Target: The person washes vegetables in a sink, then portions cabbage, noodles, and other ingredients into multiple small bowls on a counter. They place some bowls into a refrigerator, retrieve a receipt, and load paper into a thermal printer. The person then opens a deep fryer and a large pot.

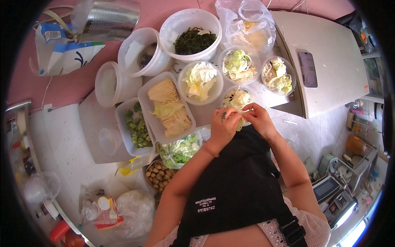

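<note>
My left hand (pixel 223 124) and my right hand (pixel 256 118) meet just above my black apron, both pinching a pale green cabbage leaf (pixel 239 123) between their fingers. They hover at the near rim of a round clear bowl (pixel 238 99) filled with cabbage and noodle-like strips. A round tub of cabbage leaves (pixel 200 80) sits just left of it. Two more filled bowls (pixel 238 65) (pixel 278 75) stand behind.
A rectangular tub of enoki mushrooms (pixel 166 108), a tub of chopped greens (pixel 135 125), a bowl of dark seaweed (pixel 191 40), a bag of lettuce (pixel 180 151) and a basket of brown balls (pixel 158 175) crowd the counter. A phone (pixel 308 68) lies on the white appliance at right.
</note>
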A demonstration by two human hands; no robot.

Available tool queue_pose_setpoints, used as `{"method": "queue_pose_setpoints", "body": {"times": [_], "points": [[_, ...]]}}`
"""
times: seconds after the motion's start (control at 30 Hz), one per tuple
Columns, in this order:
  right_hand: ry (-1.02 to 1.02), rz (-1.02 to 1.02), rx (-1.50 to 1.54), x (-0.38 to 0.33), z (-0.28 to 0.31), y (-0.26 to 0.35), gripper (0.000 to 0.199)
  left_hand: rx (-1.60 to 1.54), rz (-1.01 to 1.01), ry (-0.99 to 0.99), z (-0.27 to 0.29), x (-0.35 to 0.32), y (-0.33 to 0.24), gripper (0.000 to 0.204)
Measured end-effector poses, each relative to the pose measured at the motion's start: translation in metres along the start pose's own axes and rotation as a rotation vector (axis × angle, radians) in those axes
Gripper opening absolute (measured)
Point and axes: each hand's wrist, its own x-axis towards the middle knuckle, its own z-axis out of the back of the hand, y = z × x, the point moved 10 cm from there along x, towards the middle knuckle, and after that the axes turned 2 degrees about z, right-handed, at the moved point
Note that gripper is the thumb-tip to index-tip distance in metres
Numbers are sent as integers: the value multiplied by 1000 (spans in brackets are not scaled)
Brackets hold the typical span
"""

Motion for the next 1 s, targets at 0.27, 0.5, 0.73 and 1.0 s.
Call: {"method": "queue_pose_setpoints", "body": {"times": [0.27, 0.5, 0.73, 1.0], "points": [[-68, 117, -193, 13, 27, -6, 18, -1557, 995, 54, -13, -36, 36, 17], [-355, 653, -894, 4, 28, 62, 26, -1515, 874, 7, 45, -44, 19, 18], [-182, 548, -694, 2, -39, 78, 23, -22, 789, 270, 72, -222, 109, 53], [253, 950, -962, 63, -276, 60, 40, 126, 659, -123, 156, -173, 189, 67]]}}
